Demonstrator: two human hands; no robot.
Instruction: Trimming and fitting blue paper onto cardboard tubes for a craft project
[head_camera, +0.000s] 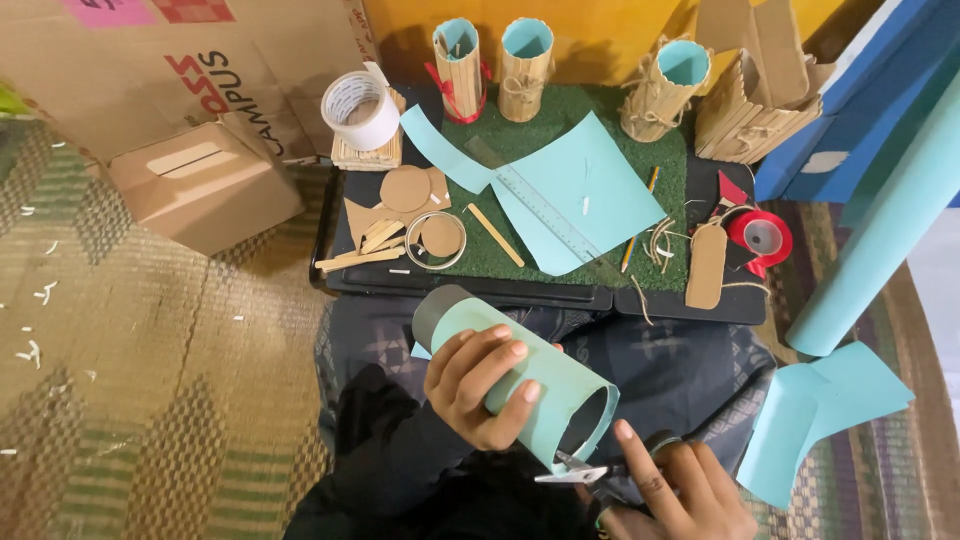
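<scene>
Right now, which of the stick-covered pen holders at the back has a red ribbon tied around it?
The leftmost stick holder, beside the white tape roll. The middle holder and the tilted right holder are tied with tan twine instead.

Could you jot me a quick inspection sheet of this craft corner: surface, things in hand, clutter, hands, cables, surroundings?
Surface: black tray with green mat.
Job's things: light blue paper tube; scissors at its rim.
Clutter: ruler, blue sheet, cardboard discs, white tape roll, red tape, stick holders.
Hands: left hand grips tube; right hand holds scissors.
Cables: nothing seen.
Surroundings: cardboard boxes, woven rug.
</scene>
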